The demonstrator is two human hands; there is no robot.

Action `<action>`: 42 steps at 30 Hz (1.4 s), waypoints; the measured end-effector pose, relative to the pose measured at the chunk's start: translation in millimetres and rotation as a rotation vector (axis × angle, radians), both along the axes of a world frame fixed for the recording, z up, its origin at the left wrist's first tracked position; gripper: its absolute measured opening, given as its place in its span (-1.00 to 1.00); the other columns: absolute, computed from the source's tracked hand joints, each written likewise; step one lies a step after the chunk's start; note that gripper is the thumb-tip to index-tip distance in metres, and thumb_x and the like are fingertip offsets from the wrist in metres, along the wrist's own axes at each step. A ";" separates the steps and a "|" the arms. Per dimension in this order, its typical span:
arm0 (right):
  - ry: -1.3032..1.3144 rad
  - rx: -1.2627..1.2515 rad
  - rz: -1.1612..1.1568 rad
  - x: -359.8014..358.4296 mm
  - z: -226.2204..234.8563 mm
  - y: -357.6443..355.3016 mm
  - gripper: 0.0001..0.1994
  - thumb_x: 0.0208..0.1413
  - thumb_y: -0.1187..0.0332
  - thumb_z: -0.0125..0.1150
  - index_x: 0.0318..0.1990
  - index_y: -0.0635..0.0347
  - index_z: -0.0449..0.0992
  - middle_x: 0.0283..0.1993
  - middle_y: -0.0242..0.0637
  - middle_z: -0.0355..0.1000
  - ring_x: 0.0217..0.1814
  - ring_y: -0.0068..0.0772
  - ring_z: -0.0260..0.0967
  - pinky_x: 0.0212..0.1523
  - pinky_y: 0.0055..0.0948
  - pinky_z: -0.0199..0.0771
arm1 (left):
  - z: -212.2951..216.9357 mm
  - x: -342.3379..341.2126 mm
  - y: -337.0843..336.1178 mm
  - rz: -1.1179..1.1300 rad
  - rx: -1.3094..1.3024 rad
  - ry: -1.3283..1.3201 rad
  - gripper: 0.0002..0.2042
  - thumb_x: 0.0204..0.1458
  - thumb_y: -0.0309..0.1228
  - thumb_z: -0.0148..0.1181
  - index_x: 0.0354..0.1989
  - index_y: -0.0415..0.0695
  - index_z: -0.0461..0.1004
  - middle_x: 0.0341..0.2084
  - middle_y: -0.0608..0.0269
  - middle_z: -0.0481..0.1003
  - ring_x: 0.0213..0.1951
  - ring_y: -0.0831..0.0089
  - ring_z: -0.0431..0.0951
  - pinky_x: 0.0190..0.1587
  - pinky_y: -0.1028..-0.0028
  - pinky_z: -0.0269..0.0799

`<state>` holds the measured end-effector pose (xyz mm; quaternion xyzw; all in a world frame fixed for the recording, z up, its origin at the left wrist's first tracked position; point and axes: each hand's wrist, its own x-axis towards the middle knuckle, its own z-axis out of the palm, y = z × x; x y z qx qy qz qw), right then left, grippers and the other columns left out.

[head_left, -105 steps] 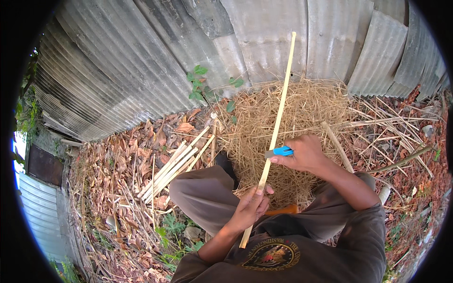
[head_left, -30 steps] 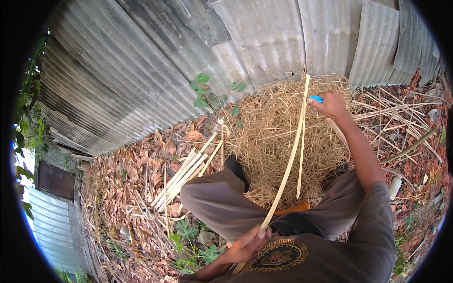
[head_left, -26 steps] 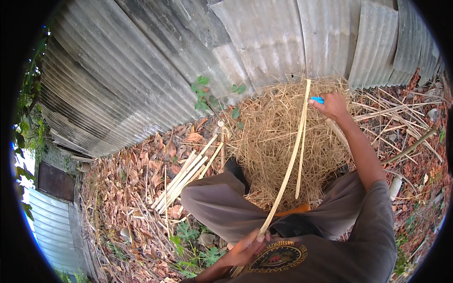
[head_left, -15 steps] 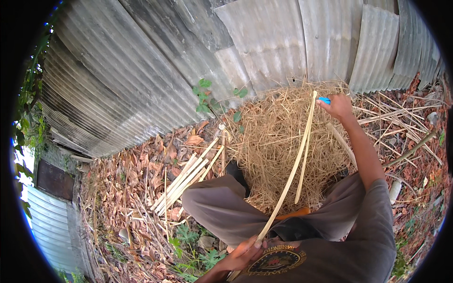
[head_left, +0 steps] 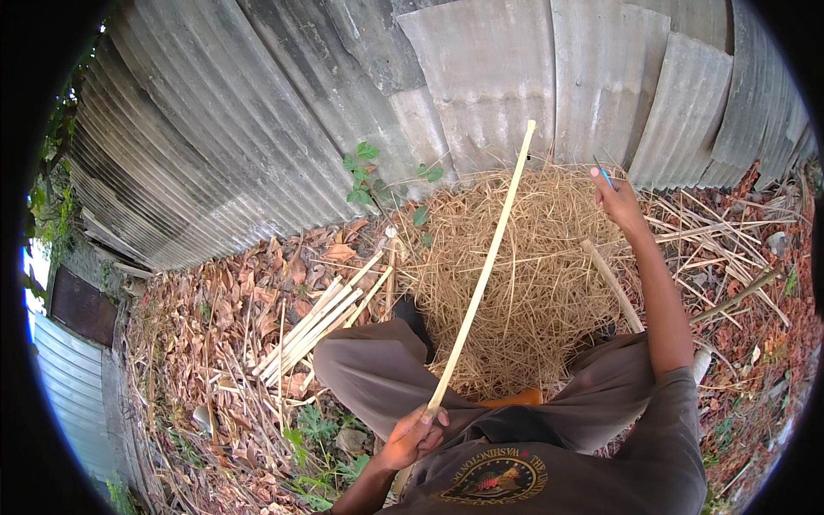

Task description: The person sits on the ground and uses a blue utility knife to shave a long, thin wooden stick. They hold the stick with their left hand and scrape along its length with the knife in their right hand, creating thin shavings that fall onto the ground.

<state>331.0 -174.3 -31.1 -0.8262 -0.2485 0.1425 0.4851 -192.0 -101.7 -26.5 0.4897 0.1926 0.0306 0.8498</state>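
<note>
My left hand [head_left: 413,438], in front of my shirt, is wrapped round the lower part of a long pale bamboo strip [head_left: 486,279]. The strip slants up and away over the straw-like shavings, its far end before the metal wall. To the right of that end, my right hand [head_left: 616,204] is raised and closed on a knife [head_left: 604,174] with a blue handle. Its thin blade points up and to the left, apart from the strip. Most of the handle is hidden by my fingers.
A heap of shavings [head_left: 524,257] lies between my crossed legs and the corrugated metal wall [head_left: 489,77]. Cut strips [head_left: 309,330] are piled at the left on dry leaves. Thin sticks [head_left: 721,236] litter the right. An orange object [head_left: 513,398] lies by my lap.
My right hand with the knife has come away from the strip's far end. The thinner sliver hanging from that end is gone. The strip's tip has swung left and up.
</note>
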 end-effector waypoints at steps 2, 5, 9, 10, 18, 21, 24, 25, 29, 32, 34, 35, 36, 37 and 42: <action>0.298 0.239 0.168 -56.7 21.9 17.5 -0.45 0.04 -0.24 0.14 -0.48 0.16 0.45 -0.76 -0.59 0.02 -0.75 -0.67 -0.05 -0.68 -0.51 -0.04 | 1.3 10.1 -5.0 -0.021 -0.036 -0.008 -0.65 0.32 -0.11 -0.30 -0.09 -0.18 0.24 -0.73 0.46 0.04 -0.69 0.67 -0.03 -0.63 0.63 -0.09; 0.567 0.489 0.236 -111.9 38.6 27.9 -0.60 0.16 0.00 0.16 -0.41 0.21 0.41 -0.78 -0.60 -0.04 -0.79 -0.71 -0.13 -0.74 -0.60 -0.15 | -3.6 18.4 -4.9 -0.078 -0.006 -0.019 -0.65 0.33 -0.12 -0.33 -0.09 -0.17 0.24 -0.73 0.45 0.06 -0.69 0.67 -0.02 -0.63 0.64 -0.05; 0.659 0.601 0.236 -125.8 44.7 29.4 -0.75 0.13 0.21 0.25 -0.37 0.23 0.45 -0.78 -0.61 -0.01 -0.79 -0.70 -0.12 -0.73 -0.61 -0.12 | -4.4 24.8 -0.8 -0.138 0.073 0.027 -0.63 0.32 -0.14 -0.31 -0.08 -0.21 0.28 -0.73 0.40 0.17 -0.71 0.65 0.09 -0.61 0.64 0.06; 0.666 0.610 0.246 -123.0 41.5 28.5 -0.75 0.12 0.20 0.26 -0.36 0.23 0.47 -0.78 -0.62 0.00 -0.79 -0.71 -0.12 -0.73 -0.61 -0.12 | -4.4 26.1 0.4 -0.150 0.073 0.041 -0.63 0.31 -0.14 -0.29 -0.08 -0.23 0.29 -0.73 0.37 0.21 -0.73 0.63 0.13 -0.61 0.63 0.10; 0.834 0.718 0.412 -125.4 38.4 32.9 -0.76 0.24 0.27 0.08 -0.36 0.27 0.43 -0.79 -0.57 -0.07 -0.79 -0.67 -0.12 -0.72 -0.57 -0.04 | -4.8 73.5 -0.4 -0.054 0.338 -0.036 -0.62 0.33 -0.25 -0.26 0.15 -0.26 0.26 -0.63 0.42 0.27 -0.63 0.69 0.25 -0.52 0.67 0.21; 0.767 0.688 0.357 -121.9 38.1 29.5 -0.71 0.22 0.19 0.12 -0.41 0.24 0.43 -0.77 -0.57 -0.01 -0.76 -0.69 -0.10 -0.70 -0.57 -0.04 | 0.7 82.7 -1.3 -0.041 0.357 0.025 -0.62 0.32 -0.29 -0.19 0.18 -0.27 0.28 -0.65 0.46 0.24 -0.62 0.74 0.22 -0.52 0.67 0.20; 0.149 0.285 0.113 -117.6 24.9 31.7 -0.65 0.15 0.09 0.21 -0.46 0.20 0.44 -0.75 -0.57 0.06 -0.72 -0.68 -0.05 -0.67 -0.53 0.01 | 4.7 95.0 -8.5 0.095 0.522 0.019 -0.63 0.30 -0.30 -0.13 0.16 -0.28 0.32 -0.71 0.48 0.22 -0.67 0.77 0.16 -0.59 0.69 0.12; 0.037 0.230 0.151 -118.7 21.6 29.4 -0.63 0.11 0.05 0.24 -0.47 0.19 0.44 -0.74 -0.55 0.08 -0.70 -0.67 -0.02 -0.66 -0.51 0.03 | 5.7 99.6 -11.5 0.152 0.597 0.007 -0.63 0.30 -0.31 -0.11 0.15 -0.28 0.34 -0.73 0.48 0.21 -0.70 0.77 0.14 -0.63 0.70 0.08; -0.371 -0.037 0.344 -152.8 32.5 15.6 -0.37 -0.09 -0.30 0.20 -0.45 0.23 0.50 -0.73 -0.33 0.28 -0.68 -0.36 0.33 -0.62 -0.31 0.29 | 8.7 105.4 -11.7 0.294 0.609 0.039 -0.64 0.29 -0.33 -0.09 0.16 -0.27 0.34 -0.73 0.50 0.21 -0.70 0.78 0.13 -0.64 0.69 0.04; -0.604 -0.047 0.513 -180.4 31.2 4.8 -0.34 -0.12 -0.38 0.14 -0.53 0.18 0.48 -0.75 -0.27 0.31 -0.70 -0.24 0.38 -0.62 -0.25 0.34 | 14.3 112.2 -9.4 0.339 0.601 0.053 -0.65 0.29 -0.34 -0.10 0.16 -0.25 0.34 -0.73 0.50 0.21 -0.71 0.79 0.12 -0.66 0.68 0.03; -0.687 -0.056 0.589 -193.6 23.7 1.3 -0.33 -0.13 -0.41 0.10 -0.58 0.14 0.46 -0.78 -0.24 0.31 -0.72 -0.16 0.37 -0.63 -0.22 0.35 | 16.9 117.3 -10.3 0.354 0.576 0.054 -0.66 0.29 -0.34 -0.10 0.15 -0.24 0.35 -0.73 0.50 0.21 -0.70 0.79 0.12 -0.67 0.68 0.02; -0.685 -0.062 0.605 -198.5 20.1 1.1 -0.33 -0.13 -0.42 0.09 -0.61 0.14 0.42 -0.78 -0.25 0.29 -0.73 -0.16 0.35 -0.64 -0.22 0.32 | 16.1 118.4 -10.4 0.344 0.588 0.045 -0.67 0.29 -0.33 -0.10 0.13 -0.23 0.36 -0.73 0.50 0.21 -0.71 0.79 0.12 -0.67 0.68 0.02; -0.684 -0.067 0.621 -202.7 16.5 1.6 -0.32 -0.14 -0.43 0.08 -0.64 0.13 0.37 -0.78 -0.26 0.27 -0.73 -0.15 0.33 -0.65 -0.22 0.29 | 14.9 119.3 -10.4 0.334 0.599 0.035 -0.67 0.29 -0.33 -0.11 0.12 -0.23 0.37 -0.73 0.50 0.20 -0.71 0.79 0.12 -0.67 0.68 0.03; -0.683 -0.073 0.637 -204.8 13.5 2.4 -0.31 -0.14 -0.44 0.08 -0.68 0.12 0.33 -0.78 -0.27 0.25 -0.74 -0.15 0.31 -0.66 -0.23 0.26 | 14.2 119.9 -10.7 0.324 0.610 0.025 -0.68 0.29 -0.33 -0.11 0.10 -0.22 0.38 -0.73 0.50 0.20 -0.71 0.79 0.13 -0.67 0.68 0.03; -0.827 -0.048 0.615 -202.4 16.9 2.7 -0.31 -0.16 -0.45 0.08 -0.74 0.08 0.29 -0.79 -0.30 0.24 -0.77 -0.21 0.28 -0.69 -0.25 0.24 | 19.7 120.7 -13.3 0.319 0.537 0.051 -0.71 0.29 -0.33 -0.11 0.05 -0.21 0.41 -0.74 0.50 0.21 -0.72 0.78 0.12 -0.67 0.68 0.03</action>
